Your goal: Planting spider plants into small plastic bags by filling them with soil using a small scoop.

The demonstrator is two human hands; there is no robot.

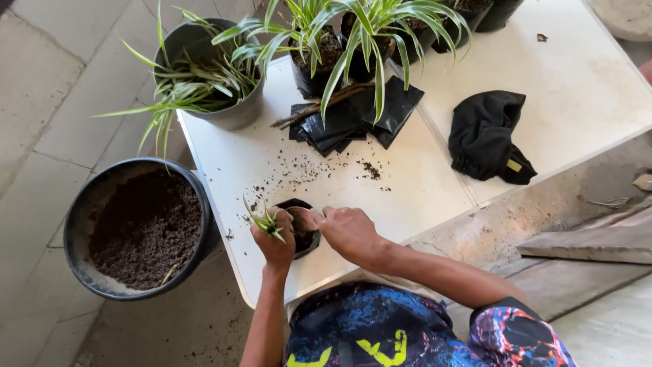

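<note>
The left hand (275,239) is clamped on a small green plantlet (265,221); the right hand (348,231) presses fingers into a small black soil-filled bag (302,231) near the white surface's (435,183) front edge. Bare surface lies behind; a soil bucket (139,228) stands left, on the floor.

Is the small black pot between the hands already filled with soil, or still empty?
Partly filled. Dark soil shows inside the small black pot, below its rim; the left hand holds a plantlet beside it.
</note>
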